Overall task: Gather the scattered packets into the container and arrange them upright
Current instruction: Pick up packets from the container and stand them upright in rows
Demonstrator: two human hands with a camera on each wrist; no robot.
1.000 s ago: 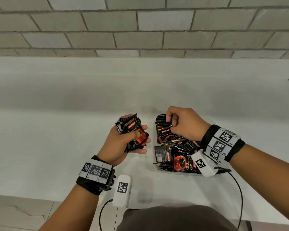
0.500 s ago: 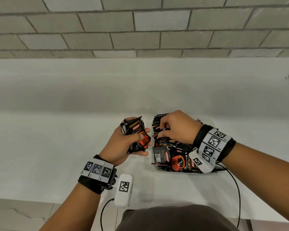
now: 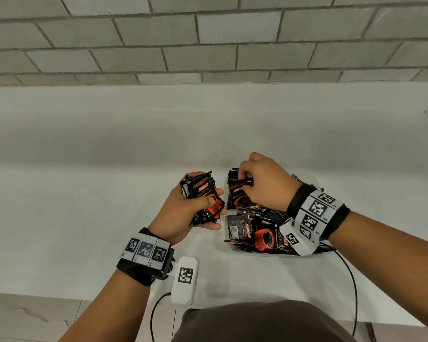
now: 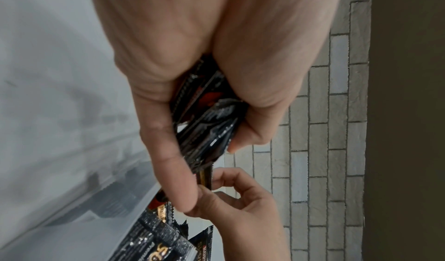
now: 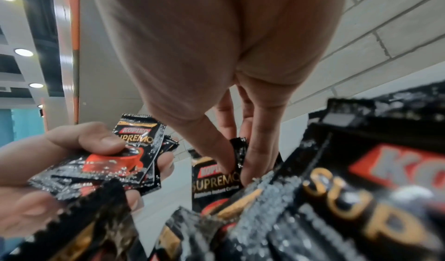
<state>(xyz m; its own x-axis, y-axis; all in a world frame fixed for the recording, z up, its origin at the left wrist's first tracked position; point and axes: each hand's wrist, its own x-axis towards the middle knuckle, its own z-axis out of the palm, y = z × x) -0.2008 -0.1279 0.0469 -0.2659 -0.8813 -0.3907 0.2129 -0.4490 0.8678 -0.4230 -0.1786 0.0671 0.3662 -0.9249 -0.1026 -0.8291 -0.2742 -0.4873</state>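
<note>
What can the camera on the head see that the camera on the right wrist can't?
Only the head view shows the whole white table, the clear container with some packets lying flat, and both wrist bands.

Only the right wrist view shows, close up, the right hand's fingertips pinching one packet, and ceiling lights.

Both show the left hand gripping a bunch of packets, the right hand in the container, and the brick wall.

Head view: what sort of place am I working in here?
Probably an indoor commercial or institutional room, not a home kitchen. A plain white counter runs along a grey brick wall, and the right wrist view shows recessed ceiling lights. Beyond that I cannot tell.
</note>
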